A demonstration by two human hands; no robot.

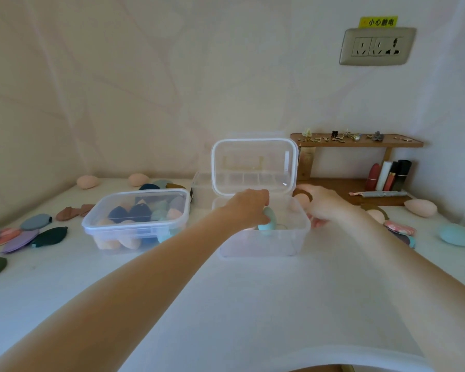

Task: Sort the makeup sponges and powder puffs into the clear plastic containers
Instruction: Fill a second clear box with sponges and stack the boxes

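An open clear container [263,245] stands at the table's middle, its lid [254,166] tipped up behind. My left hand [249,209] reaches into it, shut on a teal egg-shaped sponge [268,220]. My right hand [324,206] grips the container's right wall, fingers curled over the rim. A pink sponge [302,201] lies just behind that hand. To the left, a closed clear container [136,224] holds several peach, navy and teal sponges.
Flat powder puffs [35,233] in several colours lie at the left edge, more puffs [399,228] at the right. Loose sponges: pink [420,208], teal [454,234], peach [87,181]. A wooden shelf [357,142] with lipsticks [389,178] stands at the back right.
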